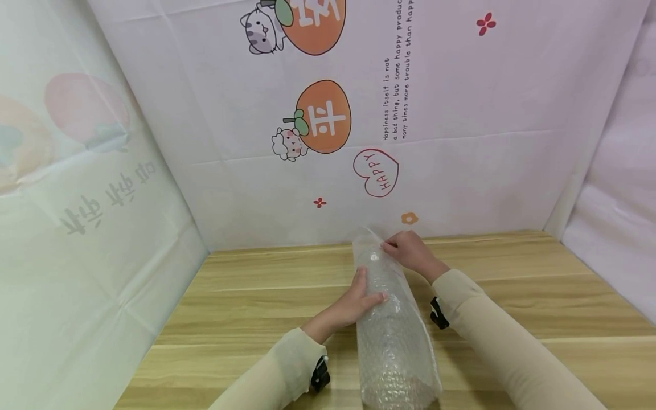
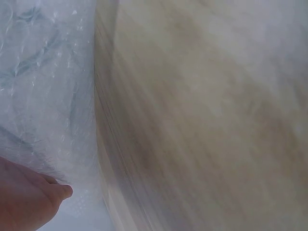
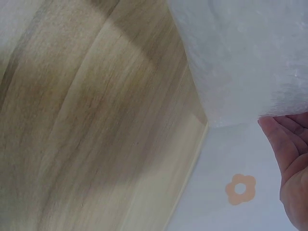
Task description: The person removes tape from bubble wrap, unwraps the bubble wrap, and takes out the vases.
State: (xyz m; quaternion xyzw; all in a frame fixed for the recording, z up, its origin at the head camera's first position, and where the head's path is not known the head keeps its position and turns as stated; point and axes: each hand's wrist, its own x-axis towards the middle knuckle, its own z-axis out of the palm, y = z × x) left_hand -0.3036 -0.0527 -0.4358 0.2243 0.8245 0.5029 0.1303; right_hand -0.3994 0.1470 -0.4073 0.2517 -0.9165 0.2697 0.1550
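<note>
A roll of clear bubble wrap [image 1: 394,336] lies lengthwise on the wooden tabletop, from the near edge of the head view toward the back wall. My left hand [image 1: 353,302] rests against its left side, thumb stretched across the top and fingers pointing away from me. Near the far end, my right hand [image 1: 410,250] pinches the wrap's edge from the right. In the left wrist view the left hand [image 2: 31,197] shows beside the wrap [image 2: 48,96]. The right wrist view has the right hand's fingertips [image 3: 269,126] at the edge of the sheet [image 3: 231,62].
The wood-grain table [image 1: 246,307] extends on both sides of the roll. A white printed sheet [image 1: 461,171] stands as a wall right behind the far edge, close to the right hand. Further white sheets hang at the left [image 1: 77,273] and the right.
</note>
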